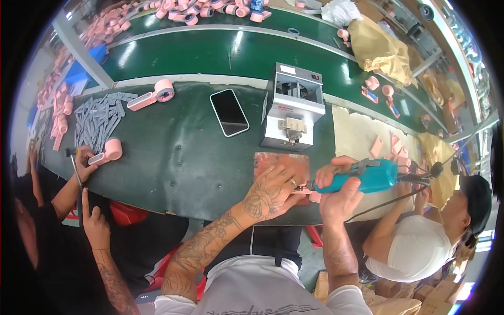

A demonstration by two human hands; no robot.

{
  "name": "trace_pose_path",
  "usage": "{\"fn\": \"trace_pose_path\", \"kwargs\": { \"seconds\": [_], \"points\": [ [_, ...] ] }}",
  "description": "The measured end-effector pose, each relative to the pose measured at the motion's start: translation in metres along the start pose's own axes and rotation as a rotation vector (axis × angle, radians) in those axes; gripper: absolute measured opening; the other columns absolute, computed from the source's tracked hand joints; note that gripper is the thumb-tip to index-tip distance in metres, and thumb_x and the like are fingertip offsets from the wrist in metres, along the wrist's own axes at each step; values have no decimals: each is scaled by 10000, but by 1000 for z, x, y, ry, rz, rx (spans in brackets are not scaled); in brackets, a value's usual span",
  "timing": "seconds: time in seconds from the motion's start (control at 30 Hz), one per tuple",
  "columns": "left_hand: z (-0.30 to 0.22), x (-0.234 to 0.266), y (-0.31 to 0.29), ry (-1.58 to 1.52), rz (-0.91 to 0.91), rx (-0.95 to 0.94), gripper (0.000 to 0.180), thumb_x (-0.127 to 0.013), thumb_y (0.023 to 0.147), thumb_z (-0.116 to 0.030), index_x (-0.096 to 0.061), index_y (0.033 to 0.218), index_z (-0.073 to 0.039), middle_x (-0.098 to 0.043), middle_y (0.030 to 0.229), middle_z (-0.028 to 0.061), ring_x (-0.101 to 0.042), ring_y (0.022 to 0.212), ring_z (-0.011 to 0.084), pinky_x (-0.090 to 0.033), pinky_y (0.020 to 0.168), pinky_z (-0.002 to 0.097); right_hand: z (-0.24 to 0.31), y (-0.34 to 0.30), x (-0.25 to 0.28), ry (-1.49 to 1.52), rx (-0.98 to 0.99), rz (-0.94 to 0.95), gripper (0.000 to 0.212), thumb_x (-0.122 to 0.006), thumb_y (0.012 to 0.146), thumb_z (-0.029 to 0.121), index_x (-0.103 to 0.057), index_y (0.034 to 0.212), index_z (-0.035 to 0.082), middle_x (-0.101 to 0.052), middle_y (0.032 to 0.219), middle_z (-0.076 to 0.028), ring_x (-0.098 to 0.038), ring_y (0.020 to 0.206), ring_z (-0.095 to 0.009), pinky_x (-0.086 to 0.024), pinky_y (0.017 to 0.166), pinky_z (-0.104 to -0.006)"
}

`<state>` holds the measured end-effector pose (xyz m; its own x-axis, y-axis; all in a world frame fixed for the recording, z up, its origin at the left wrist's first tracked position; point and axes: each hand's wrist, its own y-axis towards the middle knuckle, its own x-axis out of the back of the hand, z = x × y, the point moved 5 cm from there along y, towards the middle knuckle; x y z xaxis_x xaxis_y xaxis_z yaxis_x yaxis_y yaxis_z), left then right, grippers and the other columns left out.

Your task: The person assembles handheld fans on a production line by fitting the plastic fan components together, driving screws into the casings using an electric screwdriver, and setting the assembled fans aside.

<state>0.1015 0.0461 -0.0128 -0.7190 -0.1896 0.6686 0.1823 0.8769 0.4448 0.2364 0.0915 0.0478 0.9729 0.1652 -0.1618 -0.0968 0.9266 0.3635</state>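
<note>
On green bench, right hand [338,181] gripping teal screwdriver [367,177], left hand [273,191] seemingly steadying pink part [307,194]

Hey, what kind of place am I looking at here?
Most likely a factory assembly line: a long green conveyor belt, heaps of identical pink plastic parts, and the right hand gripping a corded teal electric screwdriver.

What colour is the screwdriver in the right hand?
Teal, with a black cord; the head view shows the screwdriver best.

A teal electric screwdriver [367,177] lies nearly level at about 4 o'clock, tip pointing left, cable trailing right. Its tip meets a small pink part [307,194] on a reddish-brown pad [278,160].
</note>
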Motion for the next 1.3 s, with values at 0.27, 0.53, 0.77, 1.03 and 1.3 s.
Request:
{"fn": "trace_pose_path", "kwargs": {
  "seconds": [0.27, 0.53, 0.77, 1.03, 1.3],
  "points": [
    [2, -5, -1, -18, 44, -1, 235, -732, 901, -307, -693, 1042, -123, -589, 1033, 83, -592, 1029, 308, -437, 1062, 504, -5, -2, 5, -3, -14, -30, 781, -595, 927, 716, -519, 1110, -39, -518, 701, -58, -512, 609, -161, -452, 599, -336],
    [2, -3, 5, -110, 74, 13, 248, -735, 904, -304, -661, 925, -68, -590, 1025, 75, -583, 1011, 310, -450, 972, 464, -8, -3, 8, 9, 28, 12, 780, -585, 945, 699, -528, 1131, -57, -516, 690, -59, -515, 596, -162, -460, 576, -335],
    [3, -3, 3, -89, 4, -13, 238, -816, 833, -263, -646, 893, -108, -624, 985, 26, -610, 963, 275, -482, 826, 430, -7, -3, 6, -23, 75, 46, 787, -560, 975, 673, -536, 1205, -80, -525, 691, -49, -523, 589, -158, -461, 557, -326],
    [-1, -3, 7, -60, 86, 40, 280, -729, 901, -286, -707, 1079, -71, -636, 1041, 87, -601, 1039, 315, -485, 994, 469, -8, 1, 10, 24, 24, 3, 695, -586, 954, 683, -513, 1074, 2, -516, 686, -61, -520, 592, -185, -456, 561, -336],
    [12, 5, 17, -23, 121, 112, 268, -696, 924, -346, -780, 1051, -125, -633, 1054, 118, -588, 1070, 338, -466, 1006, 476, 6, 32, 2, 170, 51, -7, 700, -678, 943, 610, -545, 1139, -48, -568, 753, -65, -572, 665, -180, -466, 623, -313]
  ]
}}
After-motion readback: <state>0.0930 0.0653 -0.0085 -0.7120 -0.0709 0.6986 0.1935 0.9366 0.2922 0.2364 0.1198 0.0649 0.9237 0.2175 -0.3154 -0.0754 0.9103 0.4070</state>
